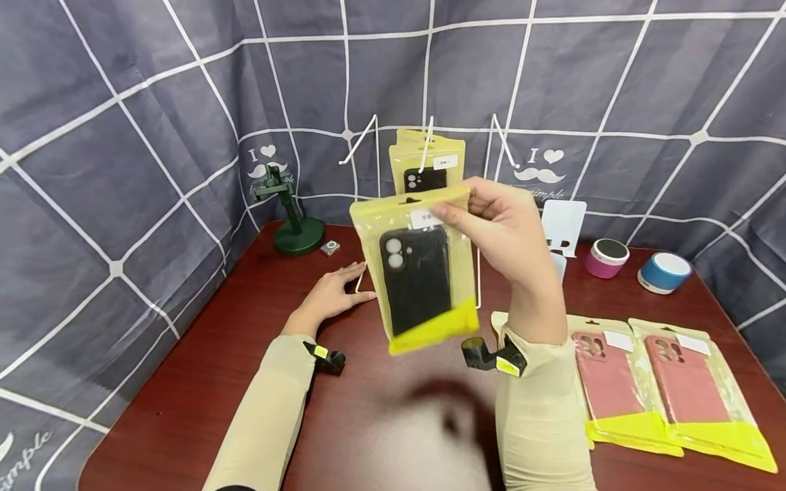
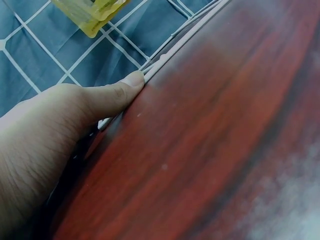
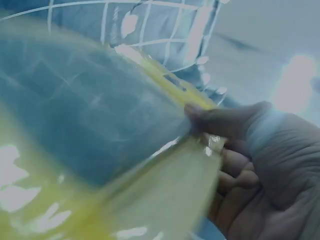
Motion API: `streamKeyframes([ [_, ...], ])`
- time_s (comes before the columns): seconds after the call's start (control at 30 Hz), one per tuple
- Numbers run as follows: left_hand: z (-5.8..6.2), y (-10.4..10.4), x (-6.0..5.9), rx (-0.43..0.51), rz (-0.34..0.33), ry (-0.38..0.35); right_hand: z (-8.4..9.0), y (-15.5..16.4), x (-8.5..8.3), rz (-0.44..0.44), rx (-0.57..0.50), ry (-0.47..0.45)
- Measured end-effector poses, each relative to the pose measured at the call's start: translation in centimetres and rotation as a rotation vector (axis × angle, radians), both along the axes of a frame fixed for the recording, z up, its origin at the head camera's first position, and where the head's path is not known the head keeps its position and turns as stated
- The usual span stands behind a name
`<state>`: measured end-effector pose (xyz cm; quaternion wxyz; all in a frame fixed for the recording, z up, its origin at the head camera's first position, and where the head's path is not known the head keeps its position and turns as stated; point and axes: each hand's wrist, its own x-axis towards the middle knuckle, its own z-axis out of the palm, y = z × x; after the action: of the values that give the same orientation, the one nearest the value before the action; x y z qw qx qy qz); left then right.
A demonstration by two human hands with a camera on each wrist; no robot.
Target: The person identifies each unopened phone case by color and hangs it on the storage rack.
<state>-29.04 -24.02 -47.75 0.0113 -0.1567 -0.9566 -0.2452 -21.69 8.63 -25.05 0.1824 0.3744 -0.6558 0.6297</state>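
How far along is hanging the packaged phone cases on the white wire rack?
Done: some black-case packs already hang on the rack's middle hook. In hand: the right hand pinches another black-case pack by its top; the left hand rests on the rack's base. Left: two pink-case packs on the table.
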Motion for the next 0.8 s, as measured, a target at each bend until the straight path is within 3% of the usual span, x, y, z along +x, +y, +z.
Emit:
streamKeyframes([
  [0.17,-0.1,0.1,-0.1,0.001,0.021,0.000,-1.3,-0.9,-3.1,-0.121,-0.067,-0.142],
  [0.33,-0.1,0.1,-0.1,-0.005,0.025,-0.006,-2.4,-1.3,-5.3,-0.248,-0.114,-0.216],
  [0.8,-0.2,0.1,-0.2,-0.010,0.020,0.004,-4.4,-1.9,-8.4,-0.443,-0.108,-0.218],
])
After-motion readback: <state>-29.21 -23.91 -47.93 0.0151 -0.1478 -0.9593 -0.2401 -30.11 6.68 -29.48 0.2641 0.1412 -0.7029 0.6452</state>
